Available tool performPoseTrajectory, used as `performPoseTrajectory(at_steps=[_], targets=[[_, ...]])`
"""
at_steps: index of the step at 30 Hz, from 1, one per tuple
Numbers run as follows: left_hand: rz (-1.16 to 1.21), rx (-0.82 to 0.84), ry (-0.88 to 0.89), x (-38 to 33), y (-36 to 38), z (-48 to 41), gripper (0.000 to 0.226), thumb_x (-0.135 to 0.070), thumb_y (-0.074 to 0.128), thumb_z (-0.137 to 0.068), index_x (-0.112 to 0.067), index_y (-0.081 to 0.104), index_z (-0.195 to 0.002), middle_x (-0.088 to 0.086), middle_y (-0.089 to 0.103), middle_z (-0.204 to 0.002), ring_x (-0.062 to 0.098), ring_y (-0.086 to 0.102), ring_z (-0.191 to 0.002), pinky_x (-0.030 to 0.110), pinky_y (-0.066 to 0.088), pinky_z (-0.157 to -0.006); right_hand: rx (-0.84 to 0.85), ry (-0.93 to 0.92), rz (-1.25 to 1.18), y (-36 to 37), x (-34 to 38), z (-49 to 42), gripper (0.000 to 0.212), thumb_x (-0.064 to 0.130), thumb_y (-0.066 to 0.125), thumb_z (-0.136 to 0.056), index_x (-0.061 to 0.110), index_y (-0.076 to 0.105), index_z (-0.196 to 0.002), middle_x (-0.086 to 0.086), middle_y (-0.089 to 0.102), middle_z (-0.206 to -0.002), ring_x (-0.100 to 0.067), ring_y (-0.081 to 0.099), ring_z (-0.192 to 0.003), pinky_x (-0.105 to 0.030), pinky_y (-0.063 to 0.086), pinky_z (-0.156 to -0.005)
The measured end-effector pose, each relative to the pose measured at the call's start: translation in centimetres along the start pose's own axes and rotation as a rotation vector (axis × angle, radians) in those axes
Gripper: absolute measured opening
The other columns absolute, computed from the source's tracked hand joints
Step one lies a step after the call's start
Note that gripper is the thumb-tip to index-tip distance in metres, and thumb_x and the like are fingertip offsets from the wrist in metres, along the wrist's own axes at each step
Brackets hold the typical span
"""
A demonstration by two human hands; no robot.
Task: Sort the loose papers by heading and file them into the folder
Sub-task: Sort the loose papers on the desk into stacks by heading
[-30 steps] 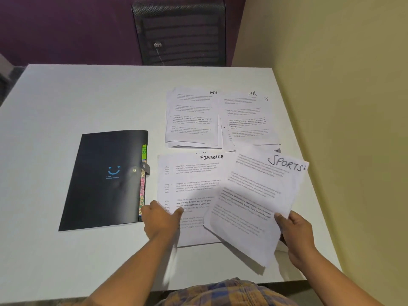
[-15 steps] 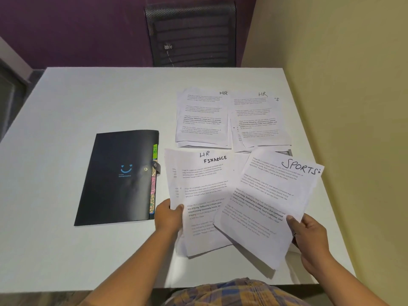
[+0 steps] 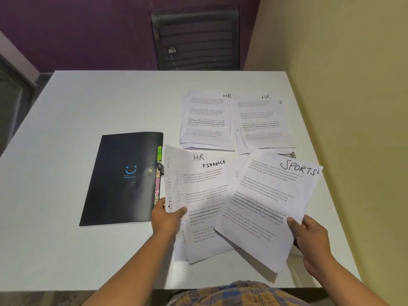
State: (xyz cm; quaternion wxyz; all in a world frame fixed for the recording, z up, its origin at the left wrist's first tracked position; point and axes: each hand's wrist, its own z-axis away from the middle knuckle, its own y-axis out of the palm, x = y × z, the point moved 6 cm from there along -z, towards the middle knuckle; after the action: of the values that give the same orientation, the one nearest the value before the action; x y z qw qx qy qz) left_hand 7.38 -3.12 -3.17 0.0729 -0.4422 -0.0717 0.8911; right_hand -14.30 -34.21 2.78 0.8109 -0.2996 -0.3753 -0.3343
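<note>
White table; a black folder lies shut on its left half, coloured tabs showing at its right edge; at the far right two paper piles lie flat, just beside each other, both headed HR: left pile, right pile; nearer, a Finance pile meets the top at its lower edge.

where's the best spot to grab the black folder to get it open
Probably its right long edge, by the snap strap, coming from the right. The black folder lies flat and closed, with its coloured tabs and strap on that side, so the cover should lift there. The left hand, holding papers, is nearest.
</note>
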Motion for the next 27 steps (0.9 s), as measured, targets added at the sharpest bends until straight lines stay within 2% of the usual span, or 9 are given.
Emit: performPoseTrajectory(at_steps=[3,5,9,12,15,22,24,25,27], targets=[[-0.005,-0.048,0.066,-0.7,-0.5,0.4,0.009,-0.016,0.065,-0.093,-0.014,0.068,-0.100,0.004,0.074,-0.098,0.018,0.070,-0.081,0.031,0.056,-0.073,-0.003,-0.004,0.001,0.1,0.1,0.1,0.014,0.008,0.058,-0.097,0.017,0.070,-0.098,-0.004,0.074,-0.095,-0.030,0.066,-0.084,-0.048,0.053,-0.087],[-0.033,-0.087,0.124,-1.1,-0.8,0.4,0.013,-0.018,0.057,-0.097,-0.014,0.069,-0.099,0.007,0.074,-0.100,0.017,0.067,-0.078,0.029,0.054,-0.073,0.003,-0.009,0.004,0.2,0.2,0.2,0.014,0.008,0.058,-0.097,0.015,0.070,-0.102,-0.004,0.074,-0.095,-0.029,0.066,-0.083,-0.048,0.053,-0.087],[-0.004,-0.076,0.217,-2.3,-1.1,0.3,0.015,-0.021,0.055,-0.098,-0.028,0.068,-0.096,0.000,0.074,-0.097,0.022,0.071,-0.092,0.040,0.057,-0.085,0.016,-0.017,0.004,0.4,0.1,0.3,0.016,0.007,0.058,-0.097,0.011,0.070,-0.107,-0.006,0.075,-0.096,-0.030,0.067,-0.083,-0.046,0.054,-0.084],[-0.013,-0.056,0.258,-3.0,-1.1,0.2,0.017,-0.024,0.054,-0.099,-0.033,0.068,-0.094,-0.001,0.075,-0.097,0.020,0.071,-0.091,0.038,0.057,-0.083,0.023,-0.019,0.002,0.5,0.1,0.3,0.016,0.007,0.058,-0.097,0.011,0.070,-0.108,-0.007,0.075,-0.096,-0.029,0.067,-0.082,-0.041,0.054,-0.081],[0.005,-0.054,0.258,-3.4,-1.1,-0.1,0.015,-0.029,0.052,-0.100,-0.029,0.067,-0.099,0.000,0.075,-0.097,0.017,0.071,-0.088,0.034,0.057,-0.079,0.026,-0.014,0.000,0.7,0.0,0.4,0.016,0.008,0.058,-0.097,0.011,0.069,-0.107,-0.006,0.075,-0.096,-0.029,0.067,-0.083,-0.043,0.054,-0.083],[-0.057,-0.085,0.188,-3.0,-1.0,-1.1,0.039,-0.040,0.051,-0.099,-0.012,0.067,-0.078,0.006,0.072,-0.076,0.023,0.066,-0.070,0.032,0.052,-0.065,0.030,-0.012,-0.004,0.5,-0.2,0.3,0.016,0.007,0.058,-0.097,0.012,0.069,-0.107,-0.007,0.075,-0.095,-0.030,0.067,-0.081,-0.044,0.054,-0.083],[-0.132,-0.046,0.183,-2.9,-0.8,-1.2,0.031,-0.038,0.056,-0.096,-0.011,0.068,-0.086,0.005,0.072,-0.082,0.024,0.067,-0.076,0.030,0.051,-0.066,0.032,-0.014,-0.006,0.5,-0.3,0.3,0.015,0.007,0.058,-0.097,0.013,0.069,-0.105,-0.006,0.075,-0.094,-0.029,0.067,-0.080,-0.042,0.054,-0.081],[-0.208,-0.044,0.203,-3.0,-0.8,-1.2,0.025,-0.036,0.060,-0.094,-0.012,0.068,-0.099,0.005,0.073,-0.094,0.025,0.068,-0.086,0.031,0.052,-0.072,0.037,-0.016,-0.008,0.5,-0.3,0.2,0.015,0.007,0.058,-0.097,0.013,0.070,-0.105,-0.005,0.075,-0.093,-0.029,0.067,-0.080,-0.041,0.054,-0.080],[-0.389,-0.133,0.281,-3.4,-1.3,-0.7,0.039,-0.031,0.066,-0.089,-0.017,0.057,-0.123,0.003,0.063,-0.121,0.025,0.063,-0.104,0.037,0.053,-0.086,0.042,-0.026,0.000,0.5,-0.4,0.0,0.015,0.008,0.059,-0.097,0.011,0.071,-0.105,-0.007,0.074,-0.089,-0.029,0.064,-0.078,-0.040,0.051,-0.078]])
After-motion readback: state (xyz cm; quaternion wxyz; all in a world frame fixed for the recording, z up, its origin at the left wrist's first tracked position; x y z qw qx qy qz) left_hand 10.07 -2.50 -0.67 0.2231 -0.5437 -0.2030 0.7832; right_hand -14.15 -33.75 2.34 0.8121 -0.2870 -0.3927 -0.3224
